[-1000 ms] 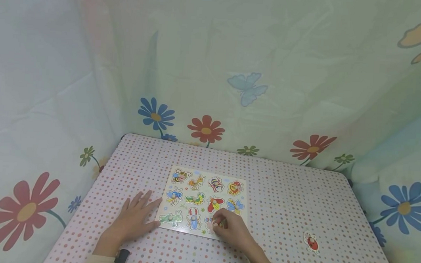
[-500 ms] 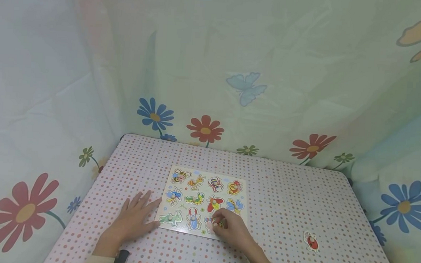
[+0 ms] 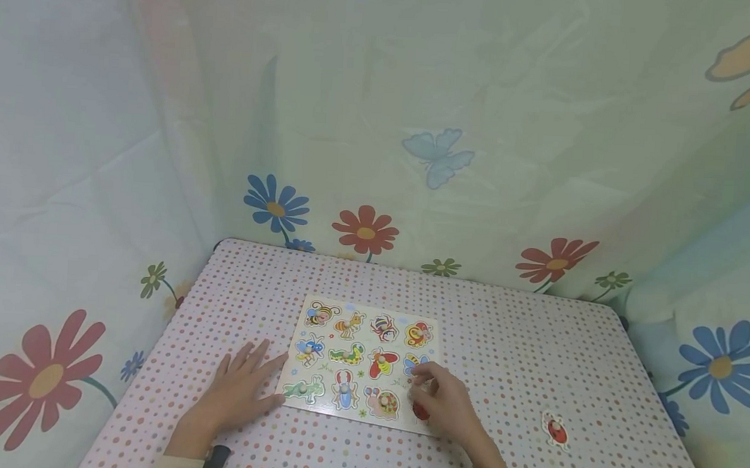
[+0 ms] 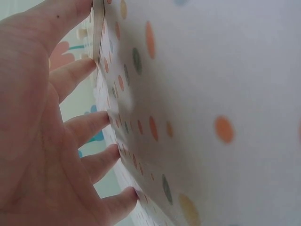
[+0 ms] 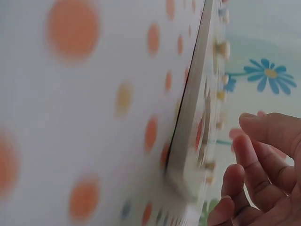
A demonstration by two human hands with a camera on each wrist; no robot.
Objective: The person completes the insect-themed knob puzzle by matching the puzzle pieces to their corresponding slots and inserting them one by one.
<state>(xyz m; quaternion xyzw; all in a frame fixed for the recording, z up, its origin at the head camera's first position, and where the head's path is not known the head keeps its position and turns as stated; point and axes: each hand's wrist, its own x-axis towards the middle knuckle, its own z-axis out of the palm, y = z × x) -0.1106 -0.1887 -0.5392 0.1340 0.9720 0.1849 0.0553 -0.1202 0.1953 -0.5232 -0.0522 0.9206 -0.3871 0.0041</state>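
Observation:
A wooden knob puzzle board (image 3: 315, 406) with insect pieces lies on the table. My left hand (image 3: 234, 389) rests flat with fingers spread; its thumb and index finger touch the board's left edge. Over the board's lower right corner hovers my right hand (image 3: 445, 402), fingers loosely bent, with nothing between them in the right wrist view. A snail piece (image 3: 382, 403) sits in the bottom row, just left of that hand. Partly hidden beneath the hand is a red patch (image 3: 421, 411) on the board. A red ladybug piece (image 3: 555, 431) lies on the table at the right.
A dotted cloth (image 3: 496, 353) covers the table. Flower-printed curtains (image 3: 355, 120) hang behind it and on both sides. Several knobbed pieces, such as a stag beetle (image 3: 345, 390) and a caterpillar (image 3: 347, 354), sit in the board.
My right hand has let go of the snail piece and moved right, leaving it in the board's bottom row. The left hand has stayed where it was.

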